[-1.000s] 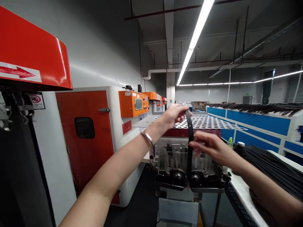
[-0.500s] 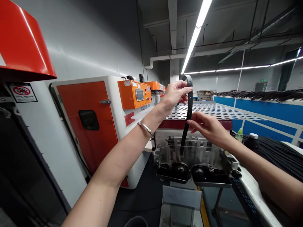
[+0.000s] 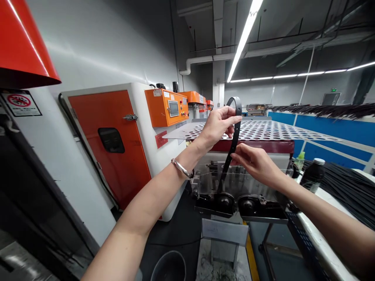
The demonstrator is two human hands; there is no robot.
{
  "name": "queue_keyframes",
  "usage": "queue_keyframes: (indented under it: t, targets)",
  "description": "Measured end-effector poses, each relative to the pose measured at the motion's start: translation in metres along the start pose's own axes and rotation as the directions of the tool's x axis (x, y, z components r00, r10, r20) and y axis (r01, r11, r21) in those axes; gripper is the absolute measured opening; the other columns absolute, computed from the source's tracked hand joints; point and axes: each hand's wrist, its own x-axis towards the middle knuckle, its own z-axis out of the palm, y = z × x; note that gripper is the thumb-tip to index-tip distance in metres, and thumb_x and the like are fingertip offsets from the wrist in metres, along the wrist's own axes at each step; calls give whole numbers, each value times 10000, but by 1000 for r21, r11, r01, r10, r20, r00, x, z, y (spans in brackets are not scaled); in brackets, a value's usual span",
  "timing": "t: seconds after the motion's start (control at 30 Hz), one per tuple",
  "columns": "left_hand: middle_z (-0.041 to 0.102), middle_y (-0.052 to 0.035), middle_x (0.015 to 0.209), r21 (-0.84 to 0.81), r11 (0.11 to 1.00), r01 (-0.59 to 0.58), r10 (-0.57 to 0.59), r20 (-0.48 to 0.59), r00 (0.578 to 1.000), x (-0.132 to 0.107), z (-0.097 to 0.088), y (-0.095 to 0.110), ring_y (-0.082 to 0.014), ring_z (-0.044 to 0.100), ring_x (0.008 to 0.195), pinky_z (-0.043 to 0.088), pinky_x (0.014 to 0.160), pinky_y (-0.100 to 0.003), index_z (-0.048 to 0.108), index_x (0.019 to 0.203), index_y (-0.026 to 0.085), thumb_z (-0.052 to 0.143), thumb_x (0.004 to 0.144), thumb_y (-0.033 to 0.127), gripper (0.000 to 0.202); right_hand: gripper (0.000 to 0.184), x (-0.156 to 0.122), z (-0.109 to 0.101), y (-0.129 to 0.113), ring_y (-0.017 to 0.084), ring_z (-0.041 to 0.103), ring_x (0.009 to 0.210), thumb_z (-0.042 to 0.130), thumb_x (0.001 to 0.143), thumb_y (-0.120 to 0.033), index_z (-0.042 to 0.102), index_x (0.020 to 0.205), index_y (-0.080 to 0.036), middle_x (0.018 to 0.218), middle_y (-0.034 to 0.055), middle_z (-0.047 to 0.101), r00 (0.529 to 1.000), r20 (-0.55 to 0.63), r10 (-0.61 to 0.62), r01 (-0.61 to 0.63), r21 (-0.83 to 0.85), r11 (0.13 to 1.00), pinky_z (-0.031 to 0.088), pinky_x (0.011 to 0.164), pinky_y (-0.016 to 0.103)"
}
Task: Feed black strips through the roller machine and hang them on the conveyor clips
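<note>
A narrow black belt strap (image 3: 234, 136) with small punched holes hangs between my hands, its upper end bent over in a loop. My left hand (image 3: 222, 121) is closed on the strap just below that loop. Lower down, my right hand (image 3: 252, 159) pinches the strap between thumb and fingers. The strap's lower length drops in front of a machine with a clear guard (image 3: 252, 183) and reaches the left of its two dark wheels (image 3: 225, 200). Where its lower end lies is hard to make out.
Behind the machine spreads a perforated white sheet (image 3: 269, 128). Black straps lie in a pile (image 3: 345, 191) at the right, beside a dark bottle (image 3: 313, 173) and a green-topped bottle (image 3: 299, 160). An orange-doored cabinet (image 3: 108, 152) stands left; a bucket (image 3: 169, 267) sits on the floor.
The view has tilted down slightly. The strap's lower part has swung a little left, toward the left wheel. Both hands keep their hold on it.
</note>
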Motion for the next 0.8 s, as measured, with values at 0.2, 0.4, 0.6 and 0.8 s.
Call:
queue_keyframes:
  t: [0.2, 0.4, 0.6, 0.8]
  targets:
    - [516, 39, 677, 3, 1000, 0, 0, -24, 1000, 1, 3, 3, -38, 485, 479, 415, 468, -228, 515, 772, 167, 598, 854, 147, 119, 231, -4, -13, 2, 157, 619, 655, 484, 962, -364, 473, 784, -216, 736, 23, 654, 1000, 2, 9, -9, -85, 996, 384, 568, 241]
    - [502, 38, 627, 141, 990, 14, -18, 24, 1000, -3, 7, -11, -55, 472, 482, 329, 450, -223, 546, 776, 182, 617, 837, 185, 94, 207, -14, -13, 15, 160, 593, 605, 476, 961, -361, 490, 811, -219, 699, 9, 640, 992, 102, 72, -56, -148, 987, 389, 577, 260]
    - [534, 41, 622, 370, 929, 0, -4, 10, 1000, -16, 11, -38, -76, 458, 562, 349, 561, -234, 584, 720, 164, 654, 791, 263, 141, 223, -48, -10, 10, 170, 566, 684, 500, 966, -399, 572, 1038, -200, 931, 60, 625, 998, -9, 56, -56, -330, 942, 386, 636, 293]
    - [666, -9, 739, 642, 766, 21, 33, -72, 997, -41, 18, -55, -120, 525, 657, 370, 650, -261, 668, 749, 163, 659, 799, 318, 164, 313, -128, 18, -4, 162, 535, 667, 461, 984, -456, 588, 833, -213, 743, 10, 602, 935, 236, 265, -275, 10, 961, 351, 603, 271]
